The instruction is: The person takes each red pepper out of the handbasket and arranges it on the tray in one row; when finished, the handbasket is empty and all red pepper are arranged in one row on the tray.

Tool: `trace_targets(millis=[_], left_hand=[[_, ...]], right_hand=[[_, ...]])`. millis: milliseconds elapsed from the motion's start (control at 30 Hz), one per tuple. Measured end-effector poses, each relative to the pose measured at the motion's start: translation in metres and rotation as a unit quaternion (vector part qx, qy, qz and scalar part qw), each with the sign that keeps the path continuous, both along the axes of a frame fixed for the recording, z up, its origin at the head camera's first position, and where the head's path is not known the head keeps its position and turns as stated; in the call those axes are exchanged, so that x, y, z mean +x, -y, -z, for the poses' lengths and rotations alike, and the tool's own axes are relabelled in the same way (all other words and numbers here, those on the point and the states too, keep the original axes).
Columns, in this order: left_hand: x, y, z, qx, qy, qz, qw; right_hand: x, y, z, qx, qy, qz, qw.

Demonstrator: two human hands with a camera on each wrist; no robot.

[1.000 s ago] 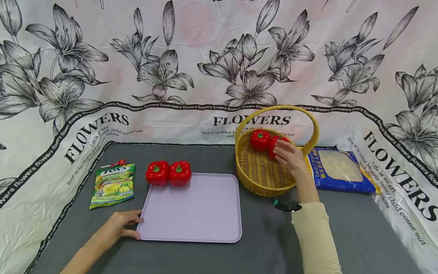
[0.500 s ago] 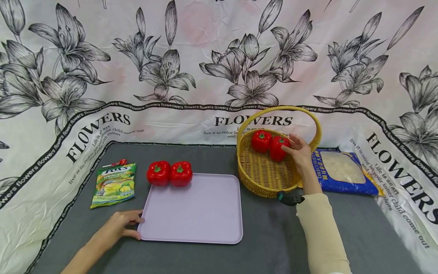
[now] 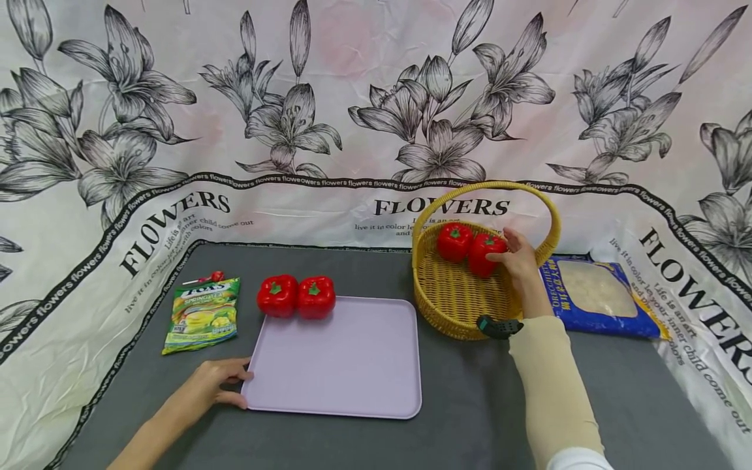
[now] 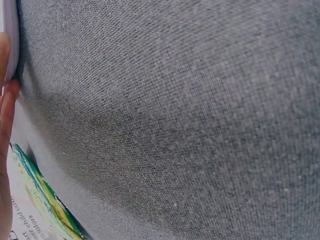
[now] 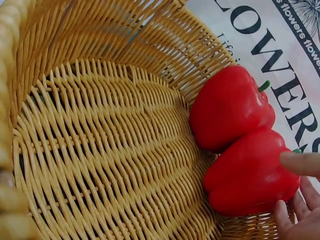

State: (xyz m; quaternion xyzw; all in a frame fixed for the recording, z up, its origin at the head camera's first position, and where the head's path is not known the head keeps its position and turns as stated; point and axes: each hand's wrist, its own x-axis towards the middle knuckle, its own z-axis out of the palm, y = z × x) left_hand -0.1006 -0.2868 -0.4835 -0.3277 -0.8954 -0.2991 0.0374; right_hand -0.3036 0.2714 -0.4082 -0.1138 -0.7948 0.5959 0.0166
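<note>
In the head view two red bell peppers lie side by side in the yellow wicker basket (image 3: 446,313). My right hand (image 3: 521,264) holds the right-hand bell pepper (image 5: 252,175), thumb near its green stem and fingers around its outer side. The other bell pepper (image 5: 227,110) leans against it by the basket wall. My left hand (image 3: 214,382) touches the left edge of the lilac tray (image 3: 335,365), fingers fairly straight and thumb near the front corner. Another pair of red bell peppers, the left one (image 3: 277,296) and the right one (image 3: 316,297), sits at the tray's back left corner.
A green and yellow candy bag (image 3: 202,316) lies left of the tray, with a red lollipop (image 3: 216,277) behind it. A blue pasta bag (image 3: 599,297) lies right of the basket. The basket's tall handle (image 3: 487,186) arches over it. Flowered cloth (image 3: 352,130) hangs behind.
My right hand has moved from above the right-hand bell pepper in the basket to its right side and closed around it. The left hand stays at the tray. The head view has shifted slightly.
</note>
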Motion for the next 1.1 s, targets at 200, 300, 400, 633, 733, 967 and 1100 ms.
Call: trace_targets(millis=[200, 300, 400, 633, 733, 967, 1100], left_hand=[[0.0, 0.001, 0.0, -0.003, -0.001, -0.005, 1.0], [0.0, 0.001, -0.001, -0.006, -0.001, -0.006, 1.0], [0.0, 0.002, -0.002, -0.009, 0.006, -0.007, 0.9999], [0.001, 0.002, -0.001, 0.008, 0.003, 0.003, 1.0], [0.001, 0.001, -0.001, 0.018, 0.0, 0.012, 0.9998], [0.002, 0.002, -0.001, 0.01, 0.011, 0.006, 0.9999], [0.003, 0.002, -0.002, 0.006, 0.017, 0.003, 0.9998]], right_hand=[[0.0, 0.0, 0.0, 0.02, 0.0, -0.007, 0.9998], [0.001, 0.001, -0.001, 0.027, 0.012, -0.018, 0.9994], [0.002, 0.003, -0.002, 0.033, 0.024, -0.042, 0.9983], [0.007, 0.007, 0.001, 0.007, 0.039, -0.068, 0.9969], [0.009, 0.01, 0.003, -0.015, 0.074, -0.039, 0.9964], [0.013, 0.017, 0.001, -0.137, 0.143, 0.016, 0.9801], [0.003, 0.01, 0.013, -0.162, 0.173, 0.052, 0.9701]])
